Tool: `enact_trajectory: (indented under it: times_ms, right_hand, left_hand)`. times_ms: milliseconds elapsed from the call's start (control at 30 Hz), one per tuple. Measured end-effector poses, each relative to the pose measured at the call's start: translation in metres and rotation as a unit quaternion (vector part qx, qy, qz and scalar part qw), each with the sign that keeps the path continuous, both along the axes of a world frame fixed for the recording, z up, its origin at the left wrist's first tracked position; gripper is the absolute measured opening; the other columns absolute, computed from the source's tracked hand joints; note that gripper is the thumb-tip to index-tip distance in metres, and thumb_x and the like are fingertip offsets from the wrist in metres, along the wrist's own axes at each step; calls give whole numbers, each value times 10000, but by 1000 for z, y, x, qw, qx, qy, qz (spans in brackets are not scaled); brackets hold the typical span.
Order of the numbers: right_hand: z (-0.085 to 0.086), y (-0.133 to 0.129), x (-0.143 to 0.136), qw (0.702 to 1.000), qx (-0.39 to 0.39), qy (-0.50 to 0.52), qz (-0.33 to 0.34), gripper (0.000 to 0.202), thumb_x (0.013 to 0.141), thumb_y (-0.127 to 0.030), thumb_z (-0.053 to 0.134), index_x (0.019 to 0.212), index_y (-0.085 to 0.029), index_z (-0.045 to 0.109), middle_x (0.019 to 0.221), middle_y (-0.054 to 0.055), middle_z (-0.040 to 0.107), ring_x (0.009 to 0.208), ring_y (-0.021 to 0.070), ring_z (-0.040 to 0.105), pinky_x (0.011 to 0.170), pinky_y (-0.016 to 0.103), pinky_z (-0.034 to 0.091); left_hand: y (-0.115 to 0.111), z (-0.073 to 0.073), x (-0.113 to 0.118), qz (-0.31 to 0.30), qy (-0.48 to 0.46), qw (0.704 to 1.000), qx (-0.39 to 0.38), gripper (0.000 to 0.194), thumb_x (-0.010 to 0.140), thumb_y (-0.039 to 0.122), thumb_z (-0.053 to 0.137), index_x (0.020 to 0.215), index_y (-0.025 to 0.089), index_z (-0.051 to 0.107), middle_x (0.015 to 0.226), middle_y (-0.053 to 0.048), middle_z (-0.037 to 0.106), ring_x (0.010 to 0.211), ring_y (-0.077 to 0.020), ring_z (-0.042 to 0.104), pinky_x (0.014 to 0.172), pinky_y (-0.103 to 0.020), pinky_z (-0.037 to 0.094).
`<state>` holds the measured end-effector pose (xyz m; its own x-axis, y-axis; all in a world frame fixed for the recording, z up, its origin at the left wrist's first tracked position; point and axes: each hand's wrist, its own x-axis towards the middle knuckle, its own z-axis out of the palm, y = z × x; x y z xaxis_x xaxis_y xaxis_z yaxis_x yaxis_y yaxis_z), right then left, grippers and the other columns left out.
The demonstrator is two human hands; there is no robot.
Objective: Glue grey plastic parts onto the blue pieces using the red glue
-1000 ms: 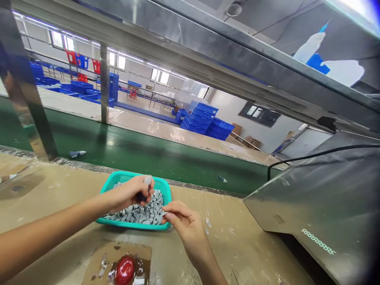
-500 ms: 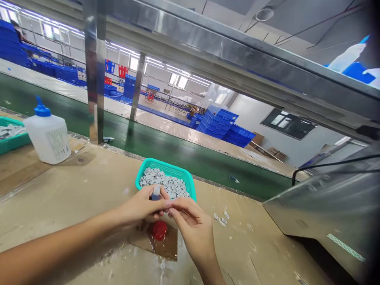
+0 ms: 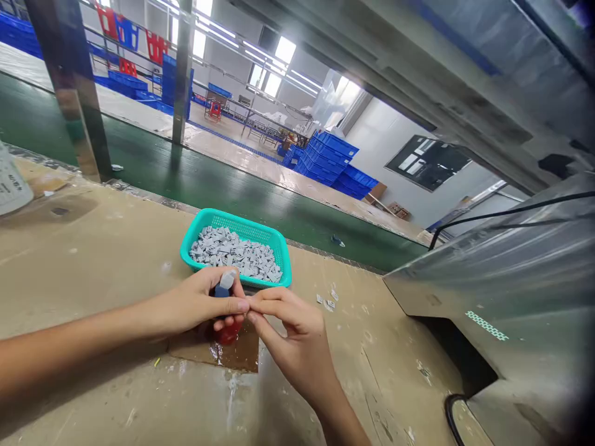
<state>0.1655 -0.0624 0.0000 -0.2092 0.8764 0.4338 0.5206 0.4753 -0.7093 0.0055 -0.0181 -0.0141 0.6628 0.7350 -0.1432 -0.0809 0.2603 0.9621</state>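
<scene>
My left hand [image 3: 199, 303] is closed around a small dark-blue piece with a light grey end [image 3: 226, 282], which pokes up between thumb and fingers. My right hand [image 3: 295, 328] meets the left thumb tip in a pinch; whatever lies between those fingertips is hidden. Just beyond both hands stands a turquoise plastic basket [image 3: 284, 263] holding many small grey plastic parts [image 3: 232, 251]. Below the left fingers, a red round object [image 3: 229, 333] sits on a wet brown cardboard square [image 3: 244, 358], partly covered by the hand.
Several loose grey parts [image 3: 329, 303] lie right of the basket. A green conveyor belt [image 3: 223, 173] runs behind the work table. At the left edge is part of a white bottle [image 3: 12, 186]; a metal panel [image 3: 488, 279] rises at right. Blue crates [image 3: 325, 158] are stacked beyond.
The view has shifted, so the basket and hands appear further left and the bottle is mostly out of frame. The hands keep their pinch; the left now partly covers the red object.
</scene>
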Motion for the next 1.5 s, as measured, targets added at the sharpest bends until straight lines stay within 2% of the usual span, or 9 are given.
enact_trajectory:
  times_ms: [133,267,367,500,667,833,1033,1400,1500]
  right_hand:
    - [-9,2,7,1000,-6,-12,-3,165,735,-112,589,826,-208,687,785,35,676,720,150,616,658,267,506]
    - [-23,5,14,999,-34,-30,-5,145,728,-105,590,784,-194,690,770,40,682,721,156,624,652,260,508]
    - [-30,6,15,998,-56,-43,6,143,728,-106,589,758,-192,699,769,48,684,722,162,630,652,268,511]
    - [-32,6,13,997,-67,-48,4,153,730,-97,580,745,-186,704,768,57,672,704,159,629,641,264,509]
    - [-29,5,9,996,-52,-78,4,188,750,-80,545,776,-179,703,746,52,647,687,144,609,625,248,495]
    - [-29,5,9,994,-36,-105,4,184,746,-73,546,772,-165,704,700,44,622,637,130,584,577,230,474]
    - [-29,5,8,994,-23,-109,2,209,741,-59,541,765,-188,704,679,29,608,617,122,573,556,217,463]
    - [-31,2,8,994,-35,-108,-5,167,736,-52,564,770,-115,715,654,54,596,599,133,567,540,222,449]
    - [-29,2,8,992,-53,-114,-7,165,737,-58,566,763,-118,718,657,57,603,603,135,567,541,222,444]
  left_hand:
    - [8,5,-6,33,26,999,34,161,713,303,576,751,159,513,581,18,546,480,-65,434,425,-163,329]
    - [20,14,-14,157,-64,985,-22,184,705,270,578,832,145,533,592,6,535,510,-70,454,404,-142,302]
    - [26,18,-18,198,-145,967,-72,236,642,77,533,873,125,545,696,-33,572,624,-104,523,449,-161,361]
    - [27,16,-17,199,-162,959,-120,433,510,-81,408,879,99,547,794,-56,598,807,-152,582,654,-231,463]
    - [24,12,-17,158,-150,970,-111,473,629,-66,512,1062,125,501,929,-72,624,953,-157,569,848,-264,443]
    - [22,10,-21,107,-116,985,-74,376,699,86,618,1045,200,522,992,-34,632,967,-135,575,809,-204,460]
    - [24,5,-24,103,-89,989,-55,162,755,128,575,913,163,572,947,-38,655,923,-132,600,753,-181,498]
    - [20,0,-28,78,-97,989,-76,259,683,205,668,928,185,586,993,-42,648,853,-123,608,702,-167,484]
    - [19,-1,-28,81,-100,989,-76,321,599,275,733,879,185,605,992,-37,645,716,-100,615,575,-139,459]
